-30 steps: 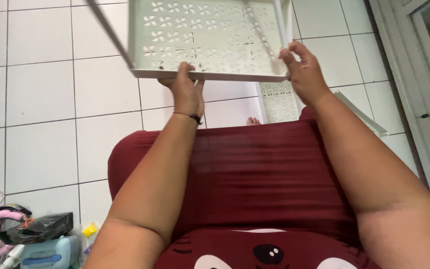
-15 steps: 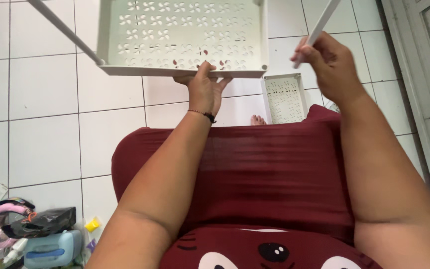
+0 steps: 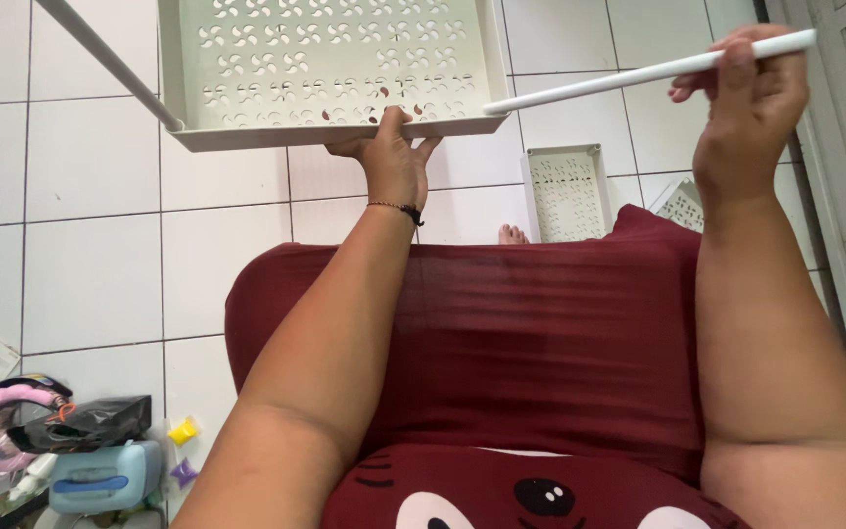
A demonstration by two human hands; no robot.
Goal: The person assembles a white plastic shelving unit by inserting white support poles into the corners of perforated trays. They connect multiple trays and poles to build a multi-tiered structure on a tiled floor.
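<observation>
Nearest, a ribbed dark-red cloth (image 3: 540,343) covers the lap. At twelve o'clock the left hand (image 3: 392,162) is clamped on the near rim of a pale plastic shelf tray (image 3: 330,69) pierced with pinwheel cut-outs. At two o'clock the right hand (image 3: 748,108) grips a smooth white tube (image 3: 638,73), raised higher and tilted flatter than half a second ago. Beyond, a second tray (image 3: 568,191) lies on glossy white tiles (image 3: 80,186).

Single head-worn view, close, steeply down toward lap and tiled floor (image 3: 80,167).
</observation>
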